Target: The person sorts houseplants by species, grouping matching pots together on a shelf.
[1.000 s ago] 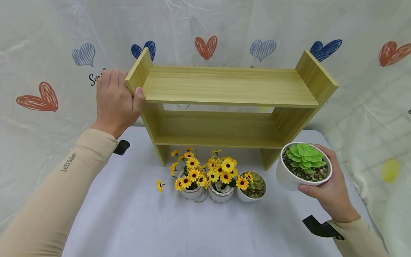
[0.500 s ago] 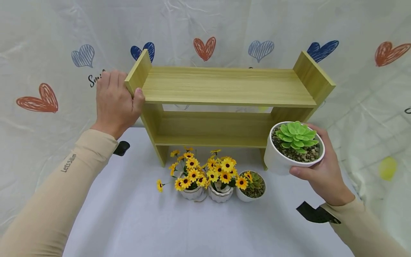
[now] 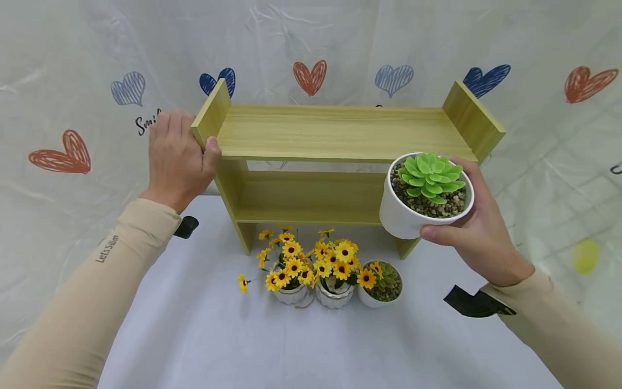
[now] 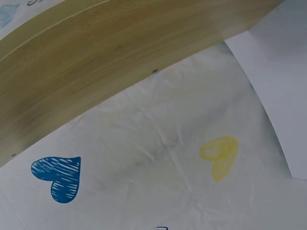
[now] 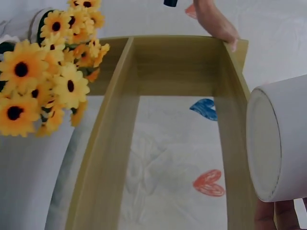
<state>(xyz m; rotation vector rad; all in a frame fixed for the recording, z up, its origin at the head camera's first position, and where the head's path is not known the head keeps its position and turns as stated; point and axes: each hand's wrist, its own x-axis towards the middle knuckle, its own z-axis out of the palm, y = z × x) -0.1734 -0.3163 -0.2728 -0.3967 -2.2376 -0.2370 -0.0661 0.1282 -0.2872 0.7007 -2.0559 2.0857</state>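
Backdrop: pale cloth (image 3: 350, 32) printed with red and blue hearts; the left wrist view adds a yellow heart (image 4: 219, 155) near a blue one.
Table: white-covered top (image 3: 272, 346), beneath everything standing here.
Shelf: wooden shelf (image 3: 340, 132) with a top board, a lower board and two side panels; only the left wrist view shows small dark spots along a panel's edge.
Left hand: the left hand (image 3: 177, 154) grips the left side panel, thumb round its front edge.
Right hand: the right hand (image 3: 478, 229) is curled round the white pot (image 3: 400, 216), thumb at its near side.
Held pot: raised before the shelf's right half, tilted; the head view shows gravel and a green succulent (image 3: 431, 177) inside, the right wrist view its pale base instead. Contact with the shelf cannot be told.
Flower pots: left one (image 3: 290, 295) and right one (image 3: 335, 297), side by side, both holding yellow flowers (image 3: 293, 265).
Small pot: white bowl (image 3: 374, 300) just right of them, holding gravel and a duller succulent (image 3: 387, 276).
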